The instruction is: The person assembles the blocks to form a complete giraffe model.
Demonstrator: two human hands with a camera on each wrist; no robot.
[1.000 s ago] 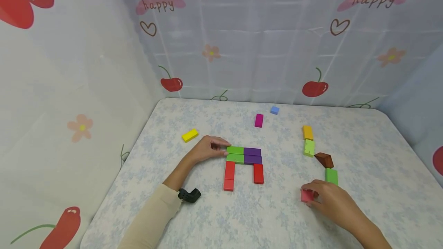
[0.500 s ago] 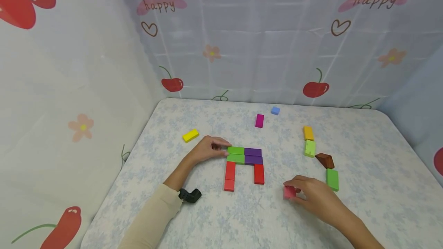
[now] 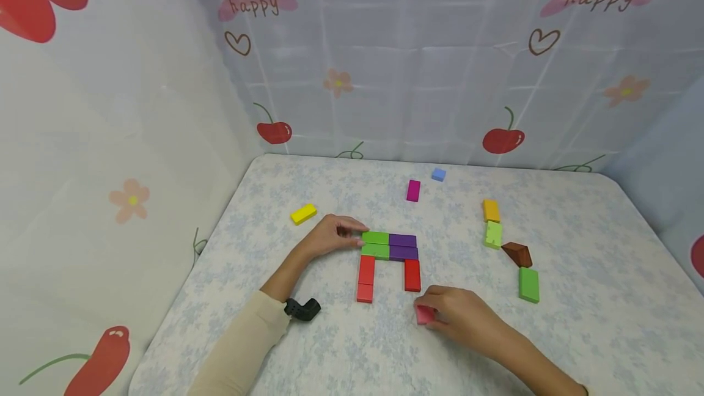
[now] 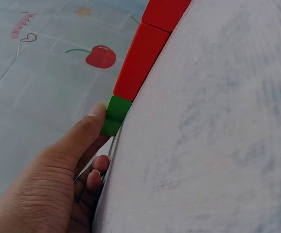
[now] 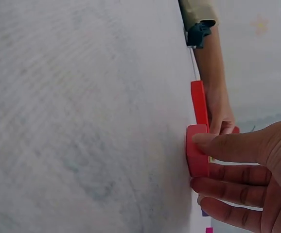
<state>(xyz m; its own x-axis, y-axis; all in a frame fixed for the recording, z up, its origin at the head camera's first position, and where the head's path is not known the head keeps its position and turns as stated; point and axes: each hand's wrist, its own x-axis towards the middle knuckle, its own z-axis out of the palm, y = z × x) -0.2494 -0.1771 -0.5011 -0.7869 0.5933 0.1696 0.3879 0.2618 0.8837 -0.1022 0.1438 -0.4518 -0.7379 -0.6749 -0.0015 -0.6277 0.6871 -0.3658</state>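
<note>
My left hand stays at the left end of two stacked-side-by-side green blocks, thumb and forefinger pinching their edge; the thumb lies against the green end in the left wrist view. Two purple blocks adjoin them on the right. Below hang a left leg of two red blocks and a right leg of one red block. My right hand holds a small pinkish-red block between thumb and fingers, just below that right leg and apart from it. The right wrist view shows the same block near the table surface.
A yellow block lies at left. Farther back are a magenta block and a small blue block. Down the right side run an orange block, a light green block, a brown wedge and a green block.
My right hand has carried the pinkish-red block leftward, from beside the right-hand green block to below the right red leg. The left hand and the joined blocks have kept their places.
</note>
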